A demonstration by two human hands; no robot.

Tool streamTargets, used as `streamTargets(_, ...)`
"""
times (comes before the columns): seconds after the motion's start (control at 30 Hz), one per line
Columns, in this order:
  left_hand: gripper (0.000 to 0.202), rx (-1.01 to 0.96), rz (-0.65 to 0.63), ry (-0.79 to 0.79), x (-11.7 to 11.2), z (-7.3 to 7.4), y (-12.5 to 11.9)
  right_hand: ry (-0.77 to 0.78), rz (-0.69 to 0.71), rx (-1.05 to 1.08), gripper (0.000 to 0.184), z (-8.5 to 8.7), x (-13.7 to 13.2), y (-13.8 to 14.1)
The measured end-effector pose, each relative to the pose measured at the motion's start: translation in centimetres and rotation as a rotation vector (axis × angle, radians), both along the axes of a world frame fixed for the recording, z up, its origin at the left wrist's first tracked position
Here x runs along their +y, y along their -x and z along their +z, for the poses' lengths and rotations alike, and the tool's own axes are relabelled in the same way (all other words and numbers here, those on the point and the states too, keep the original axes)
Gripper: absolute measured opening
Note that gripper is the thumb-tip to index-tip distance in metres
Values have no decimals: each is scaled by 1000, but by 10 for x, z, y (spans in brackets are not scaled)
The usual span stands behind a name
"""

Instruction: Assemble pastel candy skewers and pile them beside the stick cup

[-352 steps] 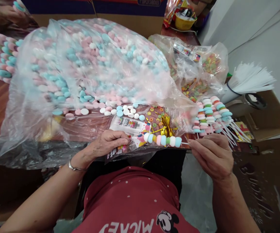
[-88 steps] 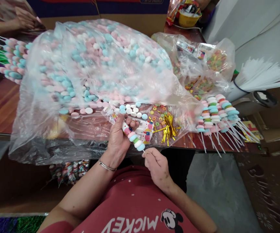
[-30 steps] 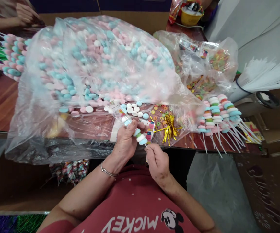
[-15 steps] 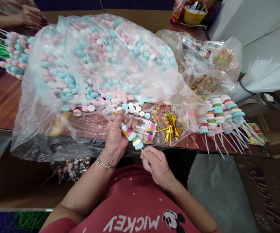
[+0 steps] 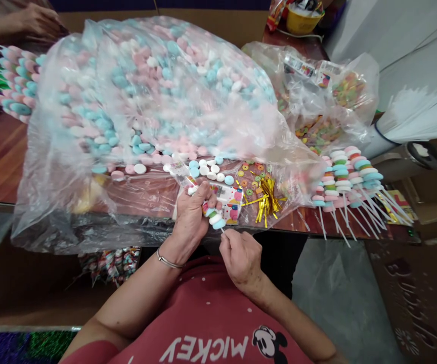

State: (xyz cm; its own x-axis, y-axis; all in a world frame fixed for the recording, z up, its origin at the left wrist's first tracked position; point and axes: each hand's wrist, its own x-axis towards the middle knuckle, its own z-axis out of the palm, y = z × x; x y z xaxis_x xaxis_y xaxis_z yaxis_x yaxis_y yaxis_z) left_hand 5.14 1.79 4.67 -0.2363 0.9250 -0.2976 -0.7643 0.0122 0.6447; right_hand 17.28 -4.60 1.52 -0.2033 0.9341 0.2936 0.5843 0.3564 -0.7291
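Observation:
My left hand (image 5: pixel 191 215) is closed round a candy skewer (image 5: pixel 216 219) of white, green and blue marshmallow discs, with a clear printed wrapper (image 5: pixel 181 174) showing above the fingers. Part of the skewer is hidden behind those fingers. Just below, my right hand (image 5: pixel 242 259) pinches the white stick at the skewer's lower end. Printed wrappers (image 5: pixel 231 206) lie on the table behind my left hand. To their right are gold twist ties (image 5: pixel 267 201) and small ring candies (image 5: pixel 254 174). Loose white and blue discs (image 5: pixel 211 176) lie above the wrappers.
A large clear bag of pastel candies (image 5: pixel 158 91) fills the table's middle. Finished skewers (image 5: pixel 342 177) lie at right, beside a metal mug (image 5: pixel 404 164) and white sticks (image 5: pixel 419 116). More skewers (image 5: pixel 19 83) are near a co-worker's hand (image 5: pixel 38 20). An open carton (image 5: pixel 25 288) stands below left.
My left hand has slid right and down along the skewer, covering more of its candies, and the wrapper has come with it. My right hand stays at the stick, nearly still.

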Motion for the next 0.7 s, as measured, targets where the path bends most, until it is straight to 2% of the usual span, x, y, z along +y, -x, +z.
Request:
streamTargets(0.07,41,-18,6,2,0,-3,-1,-143,-7,-107,21,-1,1,-1)
streamTargets(0.13,39,-23,16,1,1,-5,0,-112,21,-85,21,0,2,-1)
streamTargets(0.17,38,-25,24,-2,1,-5,1,-33,44,-23,20,2,2,-2)
streamTargets(0.23,37,-34,46,-15,2,-3,5,250,88,186,19,6,0,-2)
streamTargets(0.37,31,-83,39,-40,2,0,7,921,175,801,20,13,0,0)
streamTargets(0.47,31,-144,-11,-41,2,1,6,1176,282,1153,17,16,3,3)
streamTargets(0.53,33,-170,-26,-55,1,0,6,1248,340,1243,16,16,4,5)
streamTargets(0.6,36,-159,-29,-79,1,0,5,1250,342,1245,17,15,4,7)
streamTargets(0.7,39,-93,-11,-101,0,0,1,1067,199,1066,19,10,1,9)
